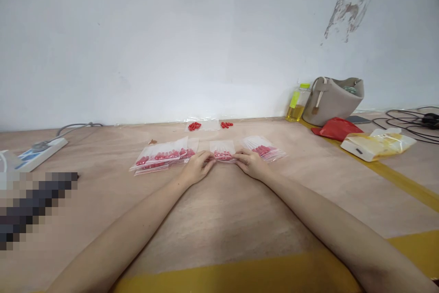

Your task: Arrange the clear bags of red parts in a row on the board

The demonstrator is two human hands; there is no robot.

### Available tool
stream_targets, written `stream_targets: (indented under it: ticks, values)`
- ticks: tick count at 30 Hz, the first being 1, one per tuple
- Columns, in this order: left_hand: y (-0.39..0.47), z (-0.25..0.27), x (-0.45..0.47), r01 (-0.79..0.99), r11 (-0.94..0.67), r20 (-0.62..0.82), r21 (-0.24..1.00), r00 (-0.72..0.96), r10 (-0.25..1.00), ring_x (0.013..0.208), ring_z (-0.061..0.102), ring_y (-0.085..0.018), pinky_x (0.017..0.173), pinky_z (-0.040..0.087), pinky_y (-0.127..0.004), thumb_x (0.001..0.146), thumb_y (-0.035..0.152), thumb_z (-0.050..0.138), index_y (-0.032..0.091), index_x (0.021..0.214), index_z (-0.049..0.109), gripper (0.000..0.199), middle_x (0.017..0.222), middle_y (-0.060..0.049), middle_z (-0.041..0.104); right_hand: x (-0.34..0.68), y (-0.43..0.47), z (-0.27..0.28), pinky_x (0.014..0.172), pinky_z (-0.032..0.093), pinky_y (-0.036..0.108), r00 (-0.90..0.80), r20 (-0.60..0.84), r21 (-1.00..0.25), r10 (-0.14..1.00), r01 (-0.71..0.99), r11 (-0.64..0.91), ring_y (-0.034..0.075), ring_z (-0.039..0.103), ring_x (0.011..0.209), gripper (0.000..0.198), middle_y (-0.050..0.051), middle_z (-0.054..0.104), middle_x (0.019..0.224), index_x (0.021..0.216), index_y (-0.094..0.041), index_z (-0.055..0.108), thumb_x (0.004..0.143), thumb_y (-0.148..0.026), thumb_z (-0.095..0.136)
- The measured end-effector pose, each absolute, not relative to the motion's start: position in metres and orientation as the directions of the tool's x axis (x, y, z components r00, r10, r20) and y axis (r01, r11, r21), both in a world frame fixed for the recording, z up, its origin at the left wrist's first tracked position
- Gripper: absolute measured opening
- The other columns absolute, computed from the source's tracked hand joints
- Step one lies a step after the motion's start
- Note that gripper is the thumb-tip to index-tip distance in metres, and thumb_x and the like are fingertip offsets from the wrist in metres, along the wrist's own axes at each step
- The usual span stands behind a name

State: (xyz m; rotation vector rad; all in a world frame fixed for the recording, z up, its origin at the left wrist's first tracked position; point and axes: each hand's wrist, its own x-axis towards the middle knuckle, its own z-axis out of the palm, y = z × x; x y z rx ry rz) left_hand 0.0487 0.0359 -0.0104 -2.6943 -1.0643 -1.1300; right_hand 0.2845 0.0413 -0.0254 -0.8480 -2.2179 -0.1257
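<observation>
Bag [222,151] at frame centre pinched by left hand [197,167] and right hand [251,163]; filled bags [161,158] stacked left; loose capsules [194,125] left at bench [219,220] rear.

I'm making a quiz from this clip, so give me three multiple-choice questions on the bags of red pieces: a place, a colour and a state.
1. Where does the beige fabric bag stand?
A near left corner
B far right, by the wall
C between the hands

2. What colour are the pieces in the small clear plastic zip bag?
A red
B blue
C green

3. How are the left hand and right hand placed?
A raised
B both on that small bag
C under the table

B, it stands against the wall; A, red shows through; B, fingers meet its edges.
</observation>
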Motion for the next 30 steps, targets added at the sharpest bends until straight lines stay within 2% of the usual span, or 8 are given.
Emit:
stream_targets:
  ticks: [3, 7, 11, 15, 20, 25, 30]
  values:
    - [0.039, -0.013, 0.048, 0.587, -0.797, 0.702, 0.143, 0.507, 0.500, 0.080, 0.060, -0.013, 0.072, 0.050, -0.026, 0.083, 0.024, 0.049, 0.019, 0.093, 0.059, 0.016, 0.089, -0.004, 0.063, 0.284, 0.043, -0.027, 0.071, 0.049, 0.025, -0.477, 0.715, -0.150, 0.511, 0.609, 0.779, 0.013, 0.059, 0.079, 0.021, 0.005, 0.062, 0.089, 0.094, -0.020, 0.063, 0.081, -0.014, 0.047]
    - [0.044, -0.017, 0.045, 0.596, -0.802, 0.734, -0.038, 0.562, 0.382, 0.078, 0.062, -0.012, 0.068, 0.051, -0.023, 0.084, 0.022, 0.047, 0.019, 0.089, 0.063, 0.017, 0.089, -0.005, 0.065, 0.285, 0.045, -0.027, 0.067, 0.047, 0.024, -0.460, 0.731, -0.116, 0.504, 0.644, 0.756, 0.013, 0.059, 0.075, 0.017, 0.005, 0.062, 0.084, 0.087, -0.017, 0.063, 0.082, -0.016, 0.048]
    - [0.044, -0.016, 0.043, 0.608, -0.781, 0.706, -0.143, 0.616, 0.351, 0.075, 0.063, -0.013, 0.065, 0.051, -0.023, 0.085, 0.023, 0.045, 0.018, 0.087, 0.063, 0.019, 0.085, -0.006, 0.065, 0.288, 0.046, -0.025, 0.070, 0.043, 0.025, -0.487, 0.726, 0.003, 0.485, 0.708, 0.706, 0.013, 0.057, 0.073, 0.016, 0.004, 0.063, 0.079, 0.079, -0.017, 0.063, 0.081, -0.017, 0.048]
    - [0.041, -0.011, 0.043, 0.609, -0.771, 0.669, -0.186, 0.653, 0.355, 0.075, 0.062, -0.014, 0.064, 0.051, -0.023, 0.086, 0.022, 0.042, 0.018, 0.087, 0.063, 0.021, 0.084, -0.006, 0.065, 0.288, 0.044, -0.022, 0.074, 0.037, 0.027, -0.517, 0.703, 0.101, 0.488, 0.752, 0.651, 0.012, 0.055, 0.069, 0.016, 0.003, 0.064, 0.074, 0.074, -0.018, 0.063, 0.081, -0.017, 0.049]
    - [0.040, -0.009, 0.045, 0.605, -0.770, 0.641, -0.202, 0.677, 0.363, 0.072, 0.062, -0.014, 0.061, 0.050, -0.023, 0.086, 0.019, 0.041, 0.016, 0.082, 0.063, 0.023, 0.077, -0.006, 0.064, 0.286, 0.038, -0.017, 0.075, 0.031, 0.029, -0.518, 0.697, 0.135, 0.496, 0.774, 0.619, 0.012, 0.053, 0.068, 0.017, 0.002, 0.063, 0.072, 0.071, -0.018, 0.063, 0.080, -0.016, 0.048]
    - [0.041, -0.011, 0.047, 0.607, -0.779, 0.645, -0.157, 0.660, 0.385, 0.071, 0.060, -0.012, 0.063, 0.049, -0.022, 0.086, 0.022, 0.042, 0.016, 0.081, 0.062, 0.022, 0.076, -0.005, 0.063, 0.266, 0.038, -0.018, 0.076, 0.028, 0.031, -0.567, 0.708, 0.194, 0.422, 0.729, 0.656, 0.013, 0.052, 0.077, 0.015, 0.002, 0.064, 0.082, 0.087, -0.022, 0.063, 0.082, -0.024, 0.049]
    - [0.042, -0.012, 0.046, 0.606, -0.776, 0.654, -0.175, 0.661, 0.369, 0.067, 0.059, -0.012, 0.059, 0.048, -0.022, 0.085, 0.022, 0.042, 0.016, 0.081, 0.062, 0.021, 0.075, -0.004, 0.063, 0.234, 0.039, -0.016, 0.077, 0.026, 0.033, -0.626, 0.688, 0.270, 0.367, 0.690, 0.671, 0.014, 0.050, 0.077, 0.019, 0.002, 0.063, 0.078, 0.081, -0.020, 0.062, 0.086, -0.022, 0.043]
